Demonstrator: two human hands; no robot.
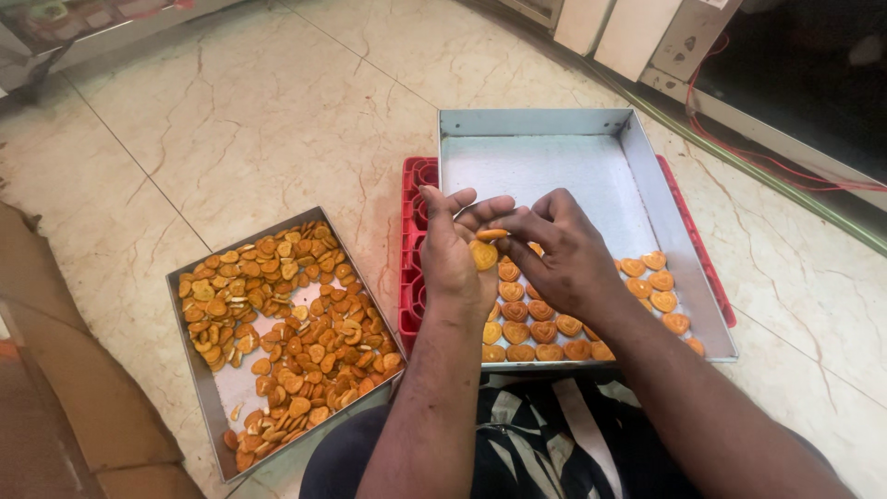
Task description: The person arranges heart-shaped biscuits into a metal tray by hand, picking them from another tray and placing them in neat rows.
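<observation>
My left hand [450, 263] cups several heart-shaped biscuits [482, 254] above the steel tray [554, 166]; my right hand [564, 254] pinches one [492, 235]. A loose cupping could spill them onto the neat rows [540, 331] in the tray, scattering those.

Floor of glossy cream marble-look tiles [277, 111] with thin brown veins and dark grout lines, catching soft even light. Top right: white cabinet panels [647, 32] beside a dark glass-fronted unit [804, 83], red wires [767, 157] trailing along its base, a pale green strip [739, 162] running beside them. Left edge: brown cardboard [55, 370]. Top left: grey metal frame [102, 32].
</observation>
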